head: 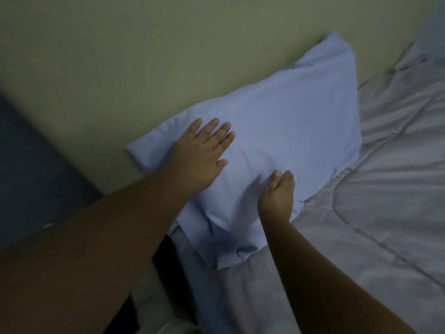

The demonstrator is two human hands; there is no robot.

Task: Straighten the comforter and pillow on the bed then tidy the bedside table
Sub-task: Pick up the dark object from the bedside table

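A pale blue pillow (277, 121) lies at the head of the bed, its far edge against the wall. My left hand (202, 155) rests flat on the pillow's left part, fingers spread. My right hand (278, 196) presses edge-on into the pillow's near side, fingers held together, with nothing gripped. A grey quilted comforter (385, 213) covers the bed to the right of and below the pillow, with wrinkles and stitched seams.
A yellowish wall (144, 56) runs behind the pillow. A dark blue surface (31, 165) stands at the left by the wall. A dark gap (168, 266) shows beside the bed's left edge below the pillow.
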